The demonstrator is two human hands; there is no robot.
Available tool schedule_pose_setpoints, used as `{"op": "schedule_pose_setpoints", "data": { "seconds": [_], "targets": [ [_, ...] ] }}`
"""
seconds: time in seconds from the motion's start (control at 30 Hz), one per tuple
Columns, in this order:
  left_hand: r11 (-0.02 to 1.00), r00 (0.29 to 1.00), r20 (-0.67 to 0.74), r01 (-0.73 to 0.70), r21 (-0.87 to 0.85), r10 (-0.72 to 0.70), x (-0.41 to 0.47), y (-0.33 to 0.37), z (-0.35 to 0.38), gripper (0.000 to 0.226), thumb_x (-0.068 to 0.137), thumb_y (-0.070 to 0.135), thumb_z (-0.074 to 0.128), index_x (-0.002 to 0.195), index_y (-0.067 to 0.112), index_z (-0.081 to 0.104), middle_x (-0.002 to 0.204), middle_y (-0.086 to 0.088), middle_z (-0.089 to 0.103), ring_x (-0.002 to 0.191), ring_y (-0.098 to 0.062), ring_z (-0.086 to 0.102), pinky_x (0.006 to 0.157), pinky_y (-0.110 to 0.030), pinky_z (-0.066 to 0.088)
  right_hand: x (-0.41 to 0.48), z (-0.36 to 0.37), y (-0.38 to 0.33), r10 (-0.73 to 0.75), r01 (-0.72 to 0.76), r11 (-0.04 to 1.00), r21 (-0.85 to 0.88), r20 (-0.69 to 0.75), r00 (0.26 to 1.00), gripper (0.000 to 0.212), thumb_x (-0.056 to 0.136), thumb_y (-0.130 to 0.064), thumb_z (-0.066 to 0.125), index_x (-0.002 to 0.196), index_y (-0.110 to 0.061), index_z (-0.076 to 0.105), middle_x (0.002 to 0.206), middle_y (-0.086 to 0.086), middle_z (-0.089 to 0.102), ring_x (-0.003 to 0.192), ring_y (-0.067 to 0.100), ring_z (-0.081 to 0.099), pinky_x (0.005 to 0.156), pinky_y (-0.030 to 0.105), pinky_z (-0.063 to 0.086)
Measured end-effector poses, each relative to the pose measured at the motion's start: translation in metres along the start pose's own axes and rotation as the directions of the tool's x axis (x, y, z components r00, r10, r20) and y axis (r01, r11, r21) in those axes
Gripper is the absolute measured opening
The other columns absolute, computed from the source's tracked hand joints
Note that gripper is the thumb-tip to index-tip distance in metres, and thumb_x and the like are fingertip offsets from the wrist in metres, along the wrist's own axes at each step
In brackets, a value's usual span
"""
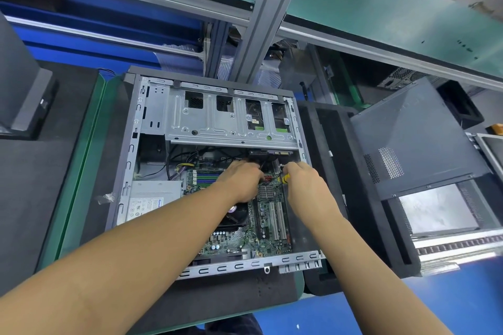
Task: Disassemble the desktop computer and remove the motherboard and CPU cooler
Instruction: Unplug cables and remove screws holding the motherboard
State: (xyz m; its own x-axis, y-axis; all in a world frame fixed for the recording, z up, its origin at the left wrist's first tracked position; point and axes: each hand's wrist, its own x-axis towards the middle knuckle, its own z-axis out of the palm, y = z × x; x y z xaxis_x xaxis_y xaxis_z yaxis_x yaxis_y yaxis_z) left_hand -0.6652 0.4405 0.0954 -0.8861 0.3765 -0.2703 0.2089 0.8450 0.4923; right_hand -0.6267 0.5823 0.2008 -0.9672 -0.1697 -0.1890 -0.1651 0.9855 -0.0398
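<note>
- The fingers of the right hand (303,181) are pinching a small yellow tool (285,179) at the far right corner of the motherboard (268,236), close to the case wall.
- The left hand (241,181) is curling its fingers down among the black cables (190,155) just beside it; I cannot tell whether they are gripping one.
- The motherboard is lying flat inside the open case (130,160), and the cooler (236,215) is showing partly under the left wrist.
- Room is being squeezed: the metal drive cage (212,119) is overhanging the board's far edge, and the power supply (152,198) is filling the left side.
- Two white slots (277,221) are running along the board's right side; four cut-outs are showing in the cage.
- The case is lying on a dark foam mat (32,185) on a green bench (81,171), with a dark side panel (413,139) resting apart to the right.
</note>
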Motion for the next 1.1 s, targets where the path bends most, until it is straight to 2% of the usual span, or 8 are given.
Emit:
{"op": "schedule_pose_setpoints", "data": {
  "seconds": [0.23,0.5,0.73,0.87,1.1],
  "targets": [
    [1.000,1.000,-0.002,-0.003,-0.003,0.003,0.0010,-0.0005,0.0005,0.054,0.085,0.001,0.056,0.130,0.028,0.064,0.137,0.001,0.055,0.130,-0.028,0.046,0.114,-0.042,0.029,-0.0012,-0.0012,0.0007,-0.005,0.006,0.999,0.035,-0.010,1.000,0.028,0.094,0.005,0.047,0.115,-0.011,0.055,0.114,0.008,0.054,0.094,0.034,0.059,0.075,0.044,0.052],
    [0.999,0.999,0.037,0.024,-0.038,-0.023,0.0009,-0.0009,-0.0004,0.055,0.086,0.001,0.055,0.133,0.029,0.061,0.142,0.002,0.050,0.134,-0.031,0.039,0.116,-0.044,0.028,-0.0009,-0.0020,-0.0003,0.006,-0.006,1.000,0.022,-0.008,1.000,0.030,0.092,0.007,0.046,0.115,-0.011,0.055,0.114,0.007,0.054,0.094,0.034,0.059,0.073,0.041,0.051],
    [0.999,0.999,0.038,0.022,-0.033,-0.021,0.0004,0.0006,-0.0027,0.055,0.087,0.002,0.055,0.134,0.029,0.060,0.142,0.002,0.051,0.135,-0.030,0.039,0.117,-0.044,0.027,-0.0010,-0.0002,-0.0004,0.008,-0.008,1.000,-0.002,-0.007,1.000,0.029,0.092,0.006,0.047,0.114,-0.012,0.054,0.112,0.007,0.054,0.092,0.034,0.059,0.066,0.035,0.043],
    [0.999,0.999,0.040,0.028,-0.033,-0.027,0.0003,0.0003,-0.0016,0.055,0.087,0.001,0.054,0.134,0.029,0.060,0.141,0.002,0.051,0.136,-0.031,0.039,0.116,-0.044,0.028,-0.0007,0.0003,0.0001,0.000,0.000,1.000,0.007,-0.009,1.000,0.030,0.093,0.006,0.045,0.115,-0.012,0.054,0.113,0.007,0.054,0.094,0.034,0.058,0.072,0.041,0.050],
    [0.999,0.999,0.040,0.033,-0.039,-0.031,0.0008,-0.0009,-0.0003,0.055,0.087,0.001,0.053,0.134,0.028,0.060,0.138,0.002,0.052,0.132,-0.032,0.040,0.113,-0.046,0.033,-0.0016,0.0003,0.0004,0.009,-0.009,0.999,0.031,-0.015,1.000,0.030,0.091,0.007,0.047,0.113,-0.012,0.055,0.112,0.006,0.055,0.094,0.032,0.059,0.074,0.042,0.052]
  ]
}}
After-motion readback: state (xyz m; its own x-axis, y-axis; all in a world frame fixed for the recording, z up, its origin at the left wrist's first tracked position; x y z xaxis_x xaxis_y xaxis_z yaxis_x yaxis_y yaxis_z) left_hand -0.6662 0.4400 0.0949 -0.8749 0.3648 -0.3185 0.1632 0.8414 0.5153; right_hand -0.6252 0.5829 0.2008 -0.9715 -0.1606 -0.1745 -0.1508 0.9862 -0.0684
